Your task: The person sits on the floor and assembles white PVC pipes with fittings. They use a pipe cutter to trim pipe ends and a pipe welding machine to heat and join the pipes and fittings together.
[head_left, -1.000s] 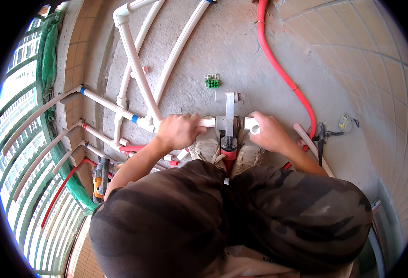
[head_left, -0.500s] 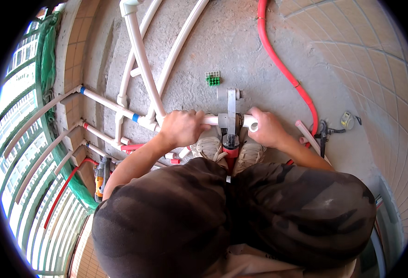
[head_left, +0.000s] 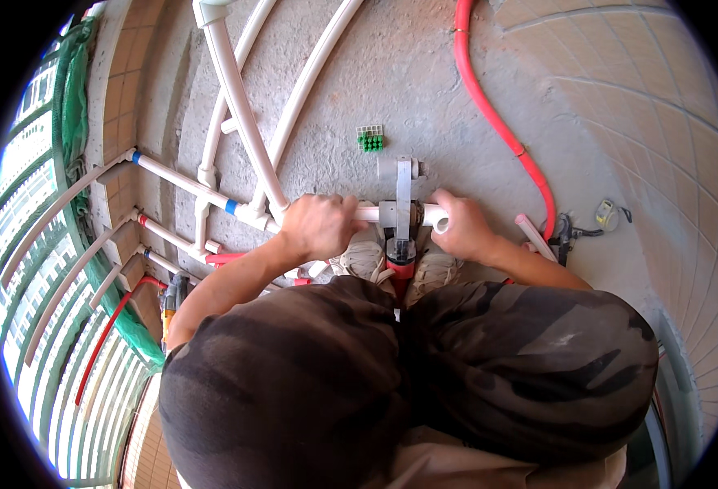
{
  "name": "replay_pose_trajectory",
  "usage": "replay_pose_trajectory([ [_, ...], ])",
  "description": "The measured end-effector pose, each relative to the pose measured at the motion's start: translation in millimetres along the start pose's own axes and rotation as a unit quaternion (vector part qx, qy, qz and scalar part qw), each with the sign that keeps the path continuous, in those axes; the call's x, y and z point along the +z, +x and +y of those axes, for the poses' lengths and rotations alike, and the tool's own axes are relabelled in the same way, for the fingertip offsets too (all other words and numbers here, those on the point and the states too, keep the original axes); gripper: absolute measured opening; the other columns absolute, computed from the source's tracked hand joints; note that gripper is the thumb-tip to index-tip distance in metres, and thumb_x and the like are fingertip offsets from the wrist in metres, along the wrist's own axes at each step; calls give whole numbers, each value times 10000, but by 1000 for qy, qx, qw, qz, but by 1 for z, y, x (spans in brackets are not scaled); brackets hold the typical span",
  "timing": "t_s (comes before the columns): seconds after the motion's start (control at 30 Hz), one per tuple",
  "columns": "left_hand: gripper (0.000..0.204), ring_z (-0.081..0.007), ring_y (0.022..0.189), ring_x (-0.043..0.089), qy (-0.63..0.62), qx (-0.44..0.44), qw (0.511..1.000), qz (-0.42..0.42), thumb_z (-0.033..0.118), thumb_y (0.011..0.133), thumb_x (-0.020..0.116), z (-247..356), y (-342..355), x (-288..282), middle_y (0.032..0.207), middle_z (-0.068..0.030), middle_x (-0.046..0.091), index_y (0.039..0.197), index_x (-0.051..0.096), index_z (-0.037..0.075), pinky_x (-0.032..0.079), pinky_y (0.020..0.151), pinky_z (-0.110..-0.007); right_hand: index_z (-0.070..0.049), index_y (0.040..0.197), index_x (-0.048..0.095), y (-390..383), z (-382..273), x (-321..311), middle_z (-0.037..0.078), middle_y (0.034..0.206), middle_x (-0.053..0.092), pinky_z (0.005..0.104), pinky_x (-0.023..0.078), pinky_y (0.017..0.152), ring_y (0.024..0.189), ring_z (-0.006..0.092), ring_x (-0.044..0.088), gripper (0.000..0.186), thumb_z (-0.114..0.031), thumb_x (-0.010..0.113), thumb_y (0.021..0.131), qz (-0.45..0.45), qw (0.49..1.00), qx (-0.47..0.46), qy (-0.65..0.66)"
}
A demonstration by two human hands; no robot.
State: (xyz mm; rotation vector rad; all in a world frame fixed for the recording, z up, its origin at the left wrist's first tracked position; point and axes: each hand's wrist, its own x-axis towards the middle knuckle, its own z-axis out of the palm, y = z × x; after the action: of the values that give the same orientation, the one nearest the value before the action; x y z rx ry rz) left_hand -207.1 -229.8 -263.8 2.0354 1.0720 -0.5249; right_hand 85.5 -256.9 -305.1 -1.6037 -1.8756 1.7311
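Note:
Between my sneakers stands a pipe-fusion tool [head_left: 401, 265] with a red body, a metal plate and cylindrical heating heads. My left hand [head_left: 318, 224] is closed round a white pipe [head_left: 366, 214], whose end meets the left side of the lower head. My right hand [head_left: 465, 232] grips a white angled fitting [head_left: 436, 218], pushed against that head’s right side, its open socket facing up. Both forearms reach round my camouflage-clad knees, and the pipe’s outer end is hidden by my left hand.
White pipework [head_left: 241, 110] lies ahead and left; a red hose [head_left: 489, 106], green plugs [head_left: 370, 143], tape measure [head_left: 606, 216] and black tool [head_left: 565, 244] lie on concrete. A yellow power tool [head_left: 169, 314] sits left, beside green netting [head_left: 78, 90] and railings; a tiled wall [head_left: 660, 147] curves right.
My right hand has moved slightly left, bringing the fitting up to the heating head. My left hand keeps its grip on the pipe. The view has shifted a little.

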Motion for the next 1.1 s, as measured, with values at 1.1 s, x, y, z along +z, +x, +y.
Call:
replay_pose_trajectory([
  [1.1, 382, -333, 702, 690, 10, 27, 996, 88, 408, 929, 674, 8, -1, 3, 767, -128, 656, 880, 551, 49, 552, 627, -439, 45, 1161, 573, 7, -8, -30, 278, 1009, 693, 480, 527, 834, 957, 444, 674, 525, -266, 766, 784, -171, 981, 34, 83],
])
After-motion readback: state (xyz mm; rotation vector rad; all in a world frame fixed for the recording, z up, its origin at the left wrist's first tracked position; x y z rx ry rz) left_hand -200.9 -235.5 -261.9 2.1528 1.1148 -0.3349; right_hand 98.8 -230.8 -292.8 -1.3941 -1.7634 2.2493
